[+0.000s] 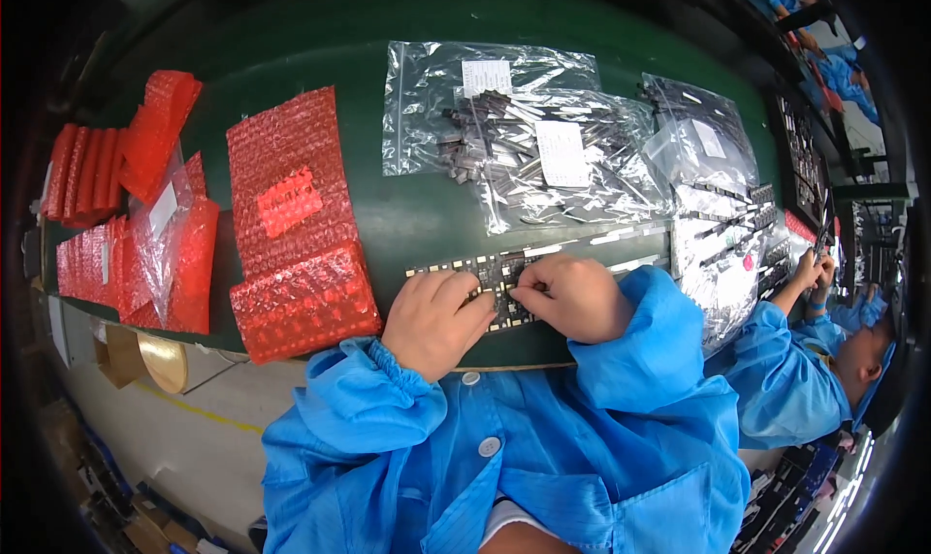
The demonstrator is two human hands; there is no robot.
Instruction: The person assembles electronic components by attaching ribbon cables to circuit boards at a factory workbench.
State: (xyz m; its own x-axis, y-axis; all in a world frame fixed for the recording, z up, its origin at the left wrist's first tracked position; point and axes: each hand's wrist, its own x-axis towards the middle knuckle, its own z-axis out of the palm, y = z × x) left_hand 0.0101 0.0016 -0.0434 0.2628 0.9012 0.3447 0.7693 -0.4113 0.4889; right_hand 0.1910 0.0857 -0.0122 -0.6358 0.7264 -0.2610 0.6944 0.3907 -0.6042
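Observation:
A black circuit board (501, 275) dotted with small pale parts lies near the front edge of the table, right before me. My left hand (438, 321) is closed, its curled fingers gripping the board's left part. From the right, my right hand (574, 297) comes over the board with thumb and forefinger pinched together at its surface. Whatever is between those fingertips is too small and too hidden to name. Both hands cover parts of the board.
Red bubble wrap (296, 176) lies left of my hands, with more red wrapped bundles (92, 171) farther left. Beyond the board, clear plastic bags (601, 180) hold many thin strips on the green table (291, 54). At right, a co-worker in a blue sleeve (790, 374) works close by.

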